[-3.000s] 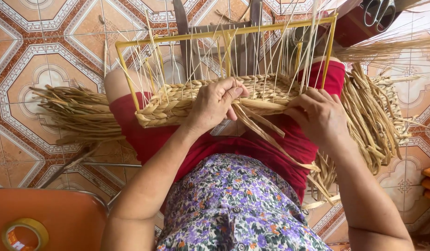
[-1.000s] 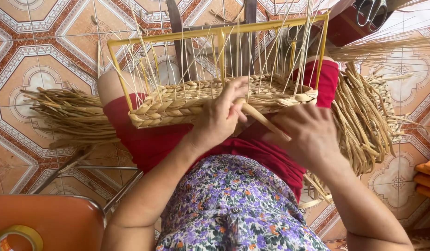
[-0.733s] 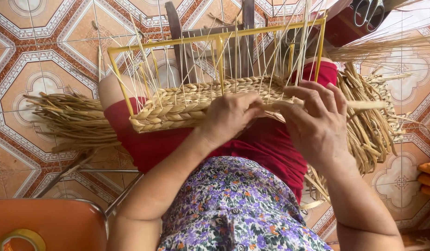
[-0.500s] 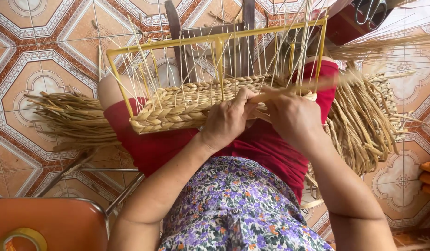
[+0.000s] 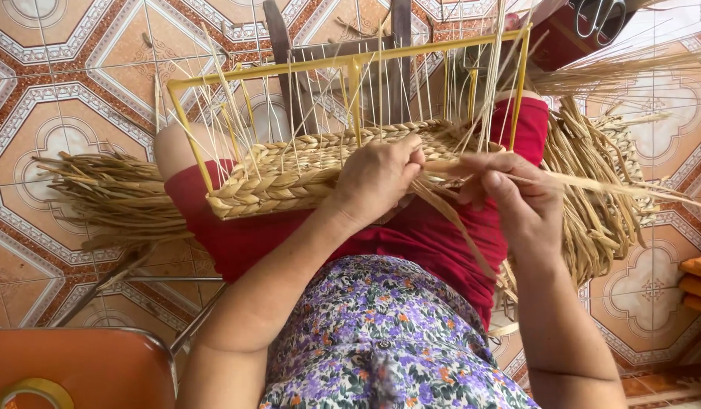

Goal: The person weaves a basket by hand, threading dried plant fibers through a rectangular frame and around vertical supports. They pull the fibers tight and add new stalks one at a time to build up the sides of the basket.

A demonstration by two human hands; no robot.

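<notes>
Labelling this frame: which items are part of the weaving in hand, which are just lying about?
In use: left hand, right hand, straw strand, woven basket, yellow wire frame, straw bundle.
Lying about: scissors, tape roll, orange chair.

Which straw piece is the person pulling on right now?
Start at the yellow wire frame on the lap, with its woven basket. Beside it, the right hand pinches one straw strand. Unlike the loose bundles nearby, it is pulled straight and taut sideways.
</notes>
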